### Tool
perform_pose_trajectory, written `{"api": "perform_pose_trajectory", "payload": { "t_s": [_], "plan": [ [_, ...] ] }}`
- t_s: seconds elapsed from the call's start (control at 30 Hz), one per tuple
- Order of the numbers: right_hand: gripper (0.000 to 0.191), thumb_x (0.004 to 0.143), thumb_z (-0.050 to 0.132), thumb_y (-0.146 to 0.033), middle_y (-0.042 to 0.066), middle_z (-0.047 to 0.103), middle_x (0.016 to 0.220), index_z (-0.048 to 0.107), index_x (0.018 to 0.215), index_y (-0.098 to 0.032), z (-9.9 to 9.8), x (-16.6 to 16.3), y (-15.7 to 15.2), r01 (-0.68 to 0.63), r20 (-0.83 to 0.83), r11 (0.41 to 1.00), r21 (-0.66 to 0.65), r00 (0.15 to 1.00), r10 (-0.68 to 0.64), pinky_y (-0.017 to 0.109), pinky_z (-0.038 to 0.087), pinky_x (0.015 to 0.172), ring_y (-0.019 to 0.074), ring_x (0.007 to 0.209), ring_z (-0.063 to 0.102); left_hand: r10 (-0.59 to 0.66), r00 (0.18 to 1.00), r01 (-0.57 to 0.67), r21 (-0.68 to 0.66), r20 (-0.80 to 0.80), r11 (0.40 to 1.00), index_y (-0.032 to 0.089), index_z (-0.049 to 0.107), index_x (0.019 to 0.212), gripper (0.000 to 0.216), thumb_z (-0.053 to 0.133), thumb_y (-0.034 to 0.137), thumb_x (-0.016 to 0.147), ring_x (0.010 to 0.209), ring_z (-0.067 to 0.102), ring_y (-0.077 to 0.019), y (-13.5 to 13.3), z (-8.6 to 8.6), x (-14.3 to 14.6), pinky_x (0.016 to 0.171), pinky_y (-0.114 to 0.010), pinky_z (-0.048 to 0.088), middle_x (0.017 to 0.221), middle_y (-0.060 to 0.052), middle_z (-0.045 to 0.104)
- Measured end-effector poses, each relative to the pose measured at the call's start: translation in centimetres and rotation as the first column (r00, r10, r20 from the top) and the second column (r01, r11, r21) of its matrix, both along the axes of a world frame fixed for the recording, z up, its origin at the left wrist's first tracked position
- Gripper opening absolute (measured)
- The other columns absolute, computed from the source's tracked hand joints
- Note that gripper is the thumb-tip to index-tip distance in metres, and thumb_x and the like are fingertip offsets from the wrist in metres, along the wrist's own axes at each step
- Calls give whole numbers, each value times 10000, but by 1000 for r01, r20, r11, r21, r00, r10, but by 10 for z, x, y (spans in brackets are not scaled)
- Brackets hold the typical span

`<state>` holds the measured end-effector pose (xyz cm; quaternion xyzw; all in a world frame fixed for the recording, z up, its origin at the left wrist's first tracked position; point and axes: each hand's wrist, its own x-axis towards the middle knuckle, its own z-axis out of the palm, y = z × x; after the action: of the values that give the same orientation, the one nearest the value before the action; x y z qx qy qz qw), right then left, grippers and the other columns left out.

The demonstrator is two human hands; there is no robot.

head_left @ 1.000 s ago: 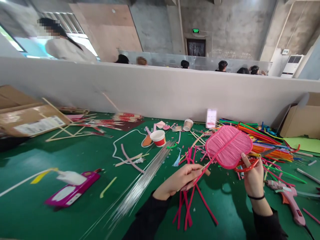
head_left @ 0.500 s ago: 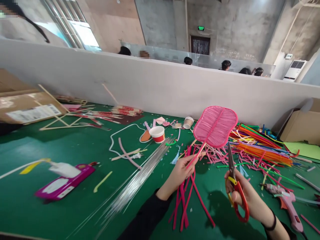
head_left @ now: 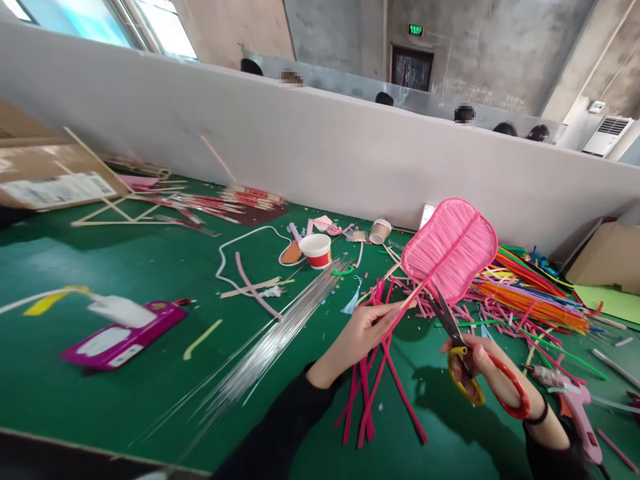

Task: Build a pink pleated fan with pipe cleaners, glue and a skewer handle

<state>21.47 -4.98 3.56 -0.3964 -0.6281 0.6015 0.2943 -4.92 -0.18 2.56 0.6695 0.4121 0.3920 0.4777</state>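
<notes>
My left hand [head_left: 361, 331] pinches the thin handle of a pink woven fan [head_left: 450, 249], holding it up over the green table [head_left: 125, 253]. My right hand [head_left: 493, 373] grips red and yellow handled scissors [head_left: 463, 347], with the blades pointing up to the base of the fan's head. Long pink pipe cleaners [head_left: 373, 393] hang and lie below my left hand.
A bundle of thin silver wires [head_left: 270, 347] lies to the left. A red-and-white paper cup [head_left: 316, 251], a magenta package [head_left: 117, 337], a pile of coloured pipe cleaners [head_left: 530, 293], a pink glue gun [head_left: 575, 407] and cardboard boxes [head_left: 45, 173] sit around. People sit beyond the white partition [head_left: 320, 153].
The fan tilted and shifted right and slightly up. My right hand turned the scissors from upright and apart to blades meeting the fan's base. The view panned slightly.
</notes>
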Motion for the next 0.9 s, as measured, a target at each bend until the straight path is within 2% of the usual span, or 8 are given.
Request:
{"api": "perform_pose_trajectory", "payload": {
  "t_s": [0.17,0.4,0.63,0.8,0.9],
  "plan": [
    [735,808,459,-814,39,625,766,666,1121,-182,9,7,3,11,38,1000,-22,999,-10,243,420,458,135,522,550,-21,999,24,-71,47,997,104,684,1265,574,517,527,915,509,219,-94,-2,3,3,451,-215,181,532,66,285],
    [747,763,515,-823,39,629,741,694,1102,-182,12,9,10,48,64,999,-4,997,-48,246,390,451,130,499,517,-79,997,81,-98,17,992,114,659,1301,566,486,515,941,511,163,-92,-2,2,0,442,-226,136,562,71,205],
    [723,773,577,-767,35,626,773,670,1183,-179,2,6,12,68,60,996,59,996,-72,242,400,493,121,550,500,-107,994,107,-106,14,989,100,683,1259,551,493,510,944,507,200,-90,-4,0,0,437,-219,165,548,70,228],
    [731,718,676,-732,16,584,739,663,1144,-139,-8,-2,15,144,72,989,41,987,-147,230,425,503,102,541,508,-140,990,139,-99,-8,985,88,648,1302,562,484,498,954,510,183,-86,-5,1,-1,440,-211,171,560,79,213],
    [736,718,667,-743,13,584,700,657,1114,-123,-13,-3,16,159,92,987,31,983,-161,215,403,466,92,503,500,-136,990,134,-84,-21,987,90,645,1308,557,469,490,962,498,191,-85,-5,2,-1,433,-210,169,555,80,217]
  ]
}}
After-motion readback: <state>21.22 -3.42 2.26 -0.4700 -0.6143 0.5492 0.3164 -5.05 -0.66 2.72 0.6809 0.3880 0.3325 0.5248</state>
